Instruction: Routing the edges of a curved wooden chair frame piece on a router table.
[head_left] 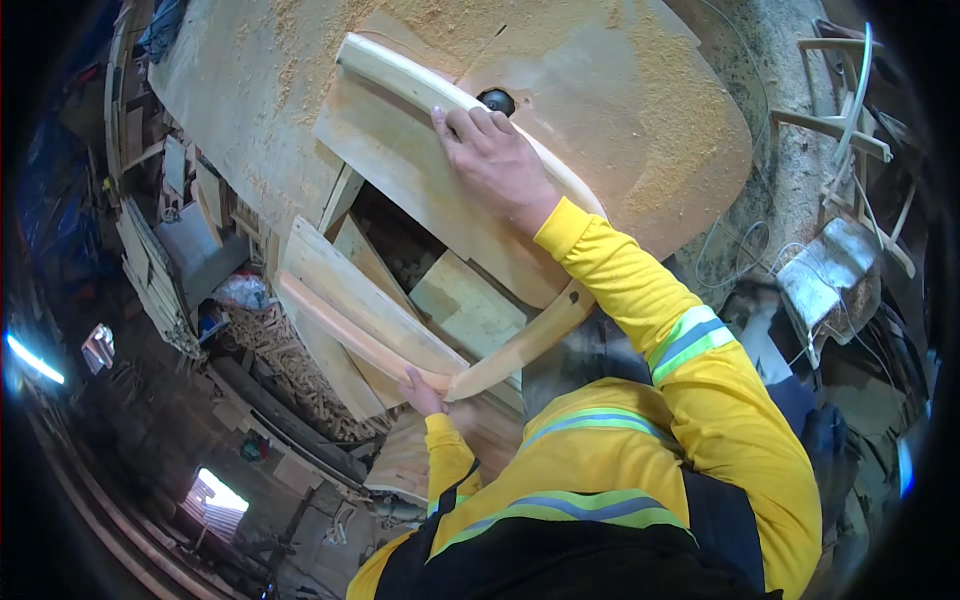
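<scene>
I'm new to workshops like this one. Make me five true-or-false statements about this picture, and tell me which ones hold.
1. The right hand is on a pale curved rail. True.

2. The left hand touches the round black part. False: it is on a pinkish curved piece of wood, near a corner; the round black part is close to the right hand.

3. Sawdust is scattered over the work surface. True.

4. Both sleeves are plain blue. False: the right sleeve is yellow with reflective bands.

5. The left hand is lower in the picture than the right. True.
</scene>
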